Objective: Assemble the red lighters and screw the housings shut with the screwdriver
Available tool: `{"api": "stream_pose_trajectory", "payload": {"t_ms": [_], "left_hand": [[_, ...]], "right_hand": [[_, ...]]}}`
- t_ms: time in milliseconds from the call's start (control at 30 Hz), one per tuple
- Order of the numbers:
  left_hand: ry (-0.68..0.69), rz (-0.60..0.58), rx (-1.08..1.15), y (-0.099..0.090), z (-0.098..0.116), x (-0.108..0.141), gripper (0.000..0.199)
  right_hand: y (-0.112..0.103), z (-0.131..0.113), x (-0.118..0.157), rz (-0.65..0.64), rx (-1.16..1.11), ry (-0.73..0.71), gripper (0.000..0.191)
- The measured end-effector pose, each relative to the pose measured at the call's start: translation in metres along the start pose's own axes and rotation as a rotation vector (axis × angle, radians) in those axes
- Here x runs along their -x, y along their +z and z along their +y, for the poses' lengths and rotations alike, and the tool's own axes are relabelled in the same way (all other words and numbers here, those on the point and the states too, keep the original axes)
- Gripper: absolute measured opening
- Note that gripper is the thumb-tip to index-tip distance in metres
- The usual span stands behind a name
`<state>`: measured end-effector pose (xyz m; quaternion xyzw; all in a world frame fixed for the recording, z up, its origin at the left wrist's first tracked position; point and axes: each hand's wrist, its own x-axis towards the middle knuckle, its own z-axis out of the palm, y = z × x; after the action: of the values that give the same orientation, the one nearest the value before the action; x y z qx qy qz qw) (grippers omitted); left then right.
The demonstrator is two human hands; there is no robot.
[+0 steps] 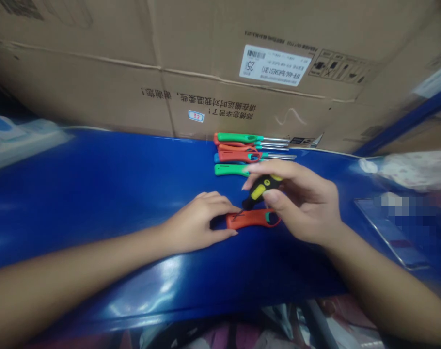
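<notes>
A black and yellow screwdriver point(259, 191) is gripped in my right hand point(307, 203), its shaft slanting down to the left. Its tip meets the handle end of an orange gas lighter point(249, 219) lying on the blue surface. My left hand point(198, 220) holds that end of the lighter between thumb and fingers. My right hand covers the lighter's far right part. Just beyond, several green and orange lighters point(238, 156) lie side by side, their metal tubes pointing right; my right fingers hide part of the nearest green one point(229, 169).
A large cardboard box point(115, 97) with a white label point(275, 65) stands along the back of the blue table point(97, 194). At right lie a flat, shiny-edged item point(382, 232) and a pale plastic bag point(413, 169). A whitish object point(24, 140) sits at far left.
</notes>
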<state>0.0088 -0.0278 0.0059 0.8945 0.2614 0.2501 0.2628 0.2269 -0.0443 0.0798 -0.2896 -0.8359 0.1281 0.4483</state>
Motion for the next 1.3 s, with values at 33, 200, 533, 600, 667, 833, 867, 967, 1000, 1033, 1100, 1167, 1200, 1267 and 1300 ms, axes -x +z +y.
{"api": "stream_pose_trajectory", "payload": {"t_ms": [33,200,533,600,667,833,867,967,1000,1033,1100,1167,1200,1267,1300], "left_hand": [[0.005,-0.001,0.004,0.000,0.000,0.000,0.032],[0.004,-0.002,0.008,0.000,0.001,-0.001,0.032],[-0.003,-0.008,0.003,-0.001,0.001,0.000,0.031],[-0.009,-0.016,0.005,-0.001,0.001,0.000,0.032],[-0.003,-0.014,0.009,-0.002,0.001,0.000,0.032],[0.023,0.017,-0.007,-0.001,0.002,-0.001,0.029],[0.026,0.023,-0.012,-0.001,0.002,-0.001,0.029],[0.028,0.036,0.011,-0.001,0.003,-0.001,0.031],[0.022,0.042,0.028,-0.001,0.003,-0.001,0.031],[0.015,0.048,0.042,0.000,0.003,-0.001,0.030],[-0.001,0.061,0.052,0.001,0.002,0.000,0.030],[-0.006,0.063,0.032,0.003,0.002,-0.001,0.030],[-0.001,0.062,0.021,0.003,0.002,-0.002,0.030],[0.013,0.058,-0.002,0.005,0.004,-0.003,0.031],[0.018,0.055,-0.014,0.005,0.005,-0.005,0.031]], "right_hand": [[0.000,0.001,0.000,0.054,0.033,-0.043,0.026],[-0.003,0.002,-0.002,0.005,0.182,-0.075,0.043],[-0.006,0.001,-0.002,-0.030,0.151,-0.024,0.045],[-0.008,0.002,-0.002,-0.136,0.059,0.060,0.051],[-0.009,0.003,-0.002,-0.161,-0.037,0.075,0.047],[-0.008,0.000,-0.004,-0.018,0.153,-0.115,0.041],[-0.008,-0.002,-0.004,-0.041,0.169,-0.100,0.042],[-0.006,-0.004,-0.004,-0.127,0.043,0.016,0.043],[-0.006,-0.003,-0.004,-0.133,-0.006,0.033,0.042],[-0.006,-0.001,-0.003,-0.123,-0.030,0.025,0.039],[-0.007,0.003,-0.003,-0.072,0.033,-0.058,0.030],[-0.009,0.006,-0.002,-0.014,0.184,-0.172,0.025],[-0.011,0.006,-0.003,-0.006,0.247,-0.202,0.025],[-0.016,0.005,-0.004,-0.050,0.257,-0.184,0.026],[-0.018,0.004,-0.005,-0.093,0.200,-0.152,0.028]]}}
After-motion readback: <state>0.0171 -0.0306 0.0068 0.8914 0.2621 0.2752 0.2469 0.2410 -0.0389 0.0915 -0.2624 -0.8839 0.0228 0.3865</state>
